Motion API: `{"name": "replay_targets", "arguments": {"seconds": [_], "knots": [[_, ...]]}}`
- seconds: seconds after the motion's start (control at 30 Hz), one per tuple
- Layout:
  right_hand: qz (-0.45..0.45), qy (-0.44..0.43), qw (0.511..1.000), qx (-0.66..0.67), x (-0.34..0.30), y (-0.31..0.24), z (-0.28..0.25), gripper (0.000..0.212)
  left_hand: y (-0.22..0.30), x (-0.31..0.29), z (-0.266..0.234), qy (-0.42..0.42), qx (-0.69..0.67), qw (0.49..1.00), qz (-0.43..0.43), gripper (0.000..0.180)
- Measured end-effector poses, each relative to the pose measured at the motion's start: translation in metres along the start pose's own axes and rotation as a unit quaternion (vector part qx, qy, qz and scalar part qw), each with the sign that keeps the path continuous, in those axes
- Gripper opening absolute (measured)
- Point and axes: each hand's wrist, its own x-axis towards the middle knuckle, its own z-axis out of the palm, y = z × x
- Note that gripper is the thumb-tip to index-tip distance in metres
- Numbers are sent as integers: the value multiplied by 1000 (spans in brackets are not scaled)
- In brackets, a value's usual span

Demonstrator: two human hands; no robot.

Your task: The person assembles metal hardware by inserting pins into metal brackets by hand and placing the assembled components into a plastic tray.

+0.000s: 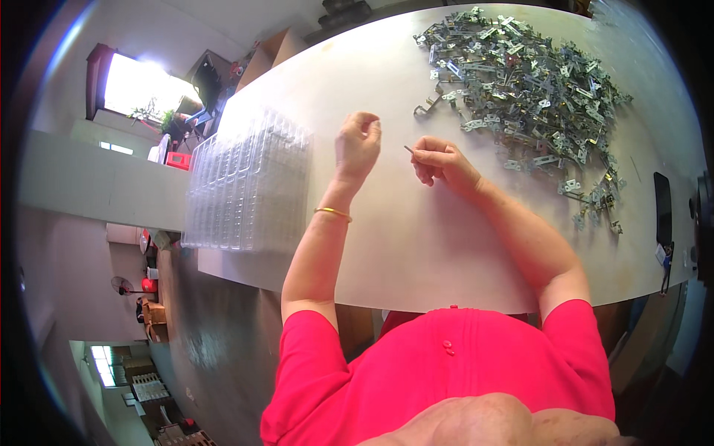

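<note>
Above the pale table, my left hand (358,149) is raised with its fingers curled and thumb pressed in; whatever it may hold is too small or hidden to make out. To its right, my right hand (445,165) pinches a thin grey stick-like piece (408,149) between thumb and forefinger, its tip pointing toward the left hand. The two hands are apart. A large heap of small metal brackets (520,89) spreads over the far right of the table. One loose bracket (425,108) lies at the heap's left edge.
A tall stack of clear plastic trays (249,186) stands on the table's left side. On the right lie a black phone (662,208) and keys (666,267). A thin rod (636,169) rests between heap and phone. The white tabletop (357,67) curves around me.
</note>
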Motion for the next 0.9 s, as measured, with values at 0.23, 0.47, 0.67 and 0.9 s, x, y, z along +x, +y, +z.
{"name": "replay_targets", "arguments": {"seconds": [0.23,0.47,0.67,0.9], "knots": [[27,-97,980,173,7,-6,-19,15,4,34,59,-91,32,995,40,20],[2,-120,951,285,9,-12,-33,14,8,59,97,-154,95,975,129,33],[8,-137,947,291,11,-12,-34,15,0,59,114,-181,100,976,70,26],[17,-116,954,275,17,-7,-36,14,-10,24,70,-180,-76,975,-102,18]]}}
